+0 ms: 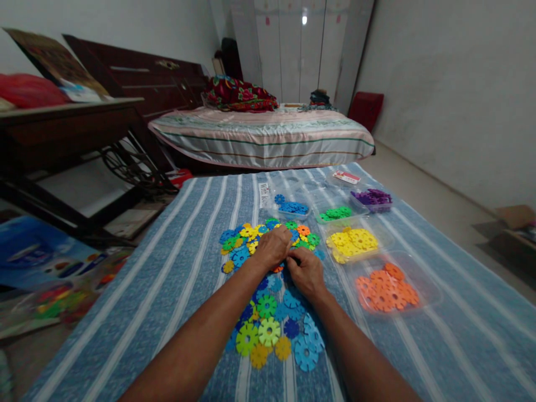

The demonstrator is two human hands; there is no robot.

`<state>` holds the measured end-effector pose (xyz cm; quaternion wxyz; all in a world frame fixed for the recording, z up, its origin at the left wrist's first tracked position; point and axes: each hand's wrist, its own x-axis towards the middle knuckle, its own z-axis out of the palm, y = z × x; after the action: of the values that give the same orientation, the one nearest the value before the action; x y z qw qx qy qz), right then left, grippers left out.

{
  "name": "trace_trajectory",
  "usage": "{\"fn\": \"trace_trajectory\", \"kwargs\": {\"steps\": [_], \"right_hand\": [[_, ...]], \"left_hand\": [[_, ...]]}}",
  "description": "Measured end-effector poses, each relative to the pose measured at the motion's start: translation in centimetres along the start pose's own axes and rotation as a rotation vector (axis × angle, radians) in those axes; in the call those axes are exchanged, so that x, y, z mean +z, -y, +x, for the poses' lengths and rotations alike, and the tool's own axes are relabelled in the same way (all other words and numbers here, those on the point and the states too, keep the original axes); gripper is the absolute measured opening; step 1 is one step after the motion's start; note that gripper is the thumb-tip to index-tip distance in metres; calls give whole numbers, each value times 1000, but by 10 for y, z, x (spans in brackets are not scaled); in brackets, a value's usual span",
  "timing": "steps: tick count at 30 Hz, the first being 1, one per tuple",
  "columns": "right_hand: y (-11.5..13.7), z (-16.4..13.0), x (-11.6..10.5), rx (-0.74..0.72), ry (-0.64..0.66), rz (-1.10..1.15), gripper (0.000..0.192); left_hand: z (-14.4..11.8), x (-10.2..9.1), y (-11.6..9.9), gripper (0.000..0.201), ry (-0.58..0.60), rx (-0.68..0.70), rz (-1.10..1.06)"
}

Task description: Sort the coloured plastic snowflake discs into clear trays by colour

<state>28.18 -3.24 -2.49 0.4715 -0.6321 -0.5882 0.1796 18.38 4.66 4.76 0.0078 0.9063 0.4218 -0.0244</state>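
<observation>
A heap of flat plastic snowflake discs (pixel 268 329) in mixed colours lies on a blue striped cloth (pixel 176 290). My left hand (pixel 273 245) rests knuckles-up on the heap's far part, fingers curled over discs. My right hand (pixel 306 272) lies just beside it, fingers bent down into the pile; the fingertips of the two hands nearly meet. What either hand grips is hidden under the fingers. Clear trays to the right hold sorted discs: orange (pixel 387 290), yellow (pixel 352 241), green (pixel 335 213), blue (pixel 292 207) and purple (pixel 372 197).
A bed with a striped cover (pixel 268 139) stands beyond the cloth. A dark wooden table (pixel 62 134) and a toy box (pixel 37 259) are at the left. A cardboard box (pixel 515 220) sits on the floor at the right, near a white wall.
</observation>
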Motion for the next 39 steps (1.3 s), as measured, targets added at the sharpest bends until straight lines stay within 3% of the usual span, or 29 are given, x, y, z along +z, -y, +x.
{"fn": "trace_trajectory", "kwargs": {"steps": [9,16,22,25,29,32,35,39], "right_hand": [[1,0,0,-13,-25,-1,19],[0,0,0,-1,-4,3,19],[2,0,0,7,-3,2,19],[3,0,-1,8,-6,2,19],[3,-1,-2,19,-9,10,20],[2,-1,-2,52,-20,57,21],[2,-1,-2,96,-48,144,24],[0,1,-2,170,-98,295,23]], "left_hand": [[3,0,4,19,-5,0,-49],[1,6,7,29,-59,42,-34],[-3,-1,10,31,-189,-77,-126],[9,-15,14,27,-251,-216,-296],[34,-43,14,18,-346,-470,-854],[42,-57,13,21,-406,-518,-1161],[30,-51,17,18,-367,-410,-1087],[-11,-23,29,16,-259,-281,-756]]}}
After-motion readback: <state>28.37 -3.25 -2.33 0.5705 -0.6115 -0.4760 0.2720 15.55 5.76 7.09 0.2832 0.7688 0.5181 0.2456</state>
